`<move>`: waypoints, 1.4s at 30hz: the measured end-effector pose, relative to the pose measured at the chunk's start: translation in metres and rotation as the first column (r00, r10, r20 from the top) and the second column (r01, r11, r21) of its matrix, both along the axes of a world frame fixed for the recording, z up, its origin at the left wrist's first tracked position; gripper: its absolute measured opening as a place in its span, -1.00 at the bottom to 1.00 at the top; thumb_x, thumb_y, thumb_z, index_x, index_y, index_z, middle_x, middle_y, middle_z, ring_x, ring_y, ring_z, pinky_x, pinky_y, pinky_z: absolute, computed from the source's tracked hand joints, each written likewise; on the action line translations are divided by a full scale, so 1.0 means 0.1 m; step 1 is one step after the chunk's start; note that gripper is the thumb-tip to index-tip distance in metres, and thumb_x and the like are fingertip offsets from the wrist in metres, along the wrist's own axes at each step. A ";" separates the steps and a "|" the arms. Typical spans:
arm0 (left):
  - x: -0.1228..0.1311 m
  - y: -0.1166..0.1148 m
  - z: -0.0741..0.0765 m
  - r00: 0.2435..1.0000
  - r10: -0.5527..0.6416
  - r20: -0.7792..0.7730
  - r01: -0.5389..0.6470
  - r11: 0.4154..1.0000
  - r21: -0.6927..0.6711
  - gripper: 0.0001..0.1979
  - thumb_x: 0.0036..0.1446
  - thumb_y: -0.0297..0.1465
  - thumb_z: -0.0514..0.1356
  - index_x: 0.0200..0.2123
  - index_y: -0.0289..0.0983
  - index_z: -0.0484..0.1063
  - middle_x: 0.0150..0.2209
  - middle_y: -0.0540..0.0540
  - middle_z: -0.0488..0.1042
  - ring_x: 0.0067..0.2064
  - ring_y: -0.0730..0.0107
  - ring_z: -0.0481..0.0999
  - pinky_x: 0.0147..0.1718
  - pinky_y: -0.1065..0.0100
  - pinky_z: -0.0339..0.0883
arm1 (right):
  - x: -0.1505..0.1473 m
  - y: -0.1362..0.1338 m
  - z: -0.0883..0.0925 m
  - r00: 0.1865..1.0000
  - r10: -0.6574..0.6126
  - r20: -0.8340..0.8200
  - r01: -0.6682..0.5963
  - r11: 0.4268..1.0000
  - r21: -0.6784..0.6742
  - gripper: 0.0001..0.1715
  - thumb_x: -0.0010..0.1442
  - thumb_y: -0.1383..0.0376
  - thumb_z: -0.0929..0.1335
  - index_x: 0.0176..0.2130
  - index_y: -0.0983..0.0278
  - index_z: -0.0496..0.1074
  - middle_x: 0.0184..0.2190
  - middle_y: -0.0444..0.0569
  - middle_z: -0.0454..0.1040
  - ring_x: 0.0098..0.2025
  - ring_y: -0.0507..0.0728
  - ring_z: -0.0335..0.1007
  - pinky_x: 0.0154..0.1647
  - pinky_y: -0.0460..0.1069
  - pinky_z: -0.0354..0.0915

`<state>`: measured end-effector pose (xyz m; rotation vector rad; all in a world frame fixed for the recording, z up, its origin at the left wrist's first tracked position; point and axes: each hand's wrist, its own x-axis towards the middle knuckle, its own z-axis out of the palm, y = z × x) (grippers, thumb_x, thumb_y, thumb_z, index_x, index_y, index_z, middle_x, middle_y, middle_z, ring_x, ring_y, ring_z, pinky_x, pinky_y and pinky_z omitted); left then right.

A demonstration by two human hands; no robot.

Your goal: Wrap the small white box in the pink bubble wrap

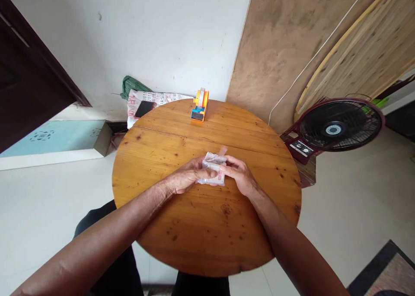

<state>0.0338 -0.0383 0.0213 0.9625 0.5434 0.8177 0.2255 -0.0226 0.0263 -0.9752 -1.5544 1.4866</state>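
Over the middle of the round wooden table point(201, 235) a small white box in bubble wrap point(212, 179) is held between both hands. My left hand point(191, 173) grips its left side, with the thumb lying across the front. On the right side, my right hand point(238, 173) closes on the wrap with thumb and fingers. A strip of clear tape point(222, 150) sticks up from the wrap's upper edge. Red print shows through near the box's right end. The fingers behind the package are mostly hidden.
An orange and blue tape dispenser point(201, 105) stands at the table's far edge. Beyond its far left edge, a dark phone point(143, 109) rests on a printed white sack point(162, 98). A dark red fan point(333, 127) is beside the table on the right.
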 end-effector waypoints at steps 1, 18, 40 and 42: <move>0.00 0.00 0.00 1.000 -0.005 0.002 0.006 1.000 -0.011 -0.48 0.00 -0.36 0.36 0.06 -0.24 0.40 -0.08 -0.19 0.48 -0.11 0.19 0.49 -0.16 0.20 0.41 | 0.00 0.00 0.00 1.000 -0.007 0.010 0.007 1.000 0.015 -0.64 0.07 0.12 0.45 -0.14 0.23 0.53 -0.24 -0.11 0.57 -0.21 0.12 0.46 -0.15 0.00 0.34; 0.04 -0.06 0.01 1.000 0.009 0.007 -0.009 1.000 -0.002 -0.43 -0.01 -0.36 0.36 0.10 -0.24 0.36 -0.12 -0.12 0.49 -0.16 0.31 0.48 -0.15 0.32 0.34 | -0.01 -0.12 0.12 0.976 -0.102 0.192 0.063 0.977 0.202 -0.65 0.19 0.07 0.35 -0.17 0.24 0.55 -0.16 -0.04 0.57 -0.17 0.16 0.48 -0.14 0.00 0.36; 0.05 -0.03 -0.04 0.991 0.108 -0.079 -0.110 0.994 -0.017 -0.39 -0.13 -0.35 0.43 0.03 -0.26 0.37 -0.20 -0.06 0.50 -0.21 0.38 0.45 -0.14 0.35 0.27 | 0.05 -0.16 0.18 0.898 -0.391 0.203 0.165 0.727 0.667 -0.85 0.18 0.32 0.36 -0.22 0.17 0.53 -0.16 -0.02 0.49 -0.08 0.14 0.43 0.03 0.09 0.34; 0.05 -0.03 -0.06 0.990 0.108 -0.086 -0.109 0.994 -0.002 -0.38 -0.13 -0.33 0.43 0.04 -0.25 0.36 -0.21 -0.04 0.49 -0.21 0.39 0.44 -0.13 0.36 0.26 | 0.05 -0.16 0.18 0.897 -0.399 0.192 0.174 0.716 0.677 -0.86 0.18 0.32 0.37 -0.24 0.17 0.54 -0.16 -0.03 0.50 -0.09 0.13 0.43 0.03 0.09 0.34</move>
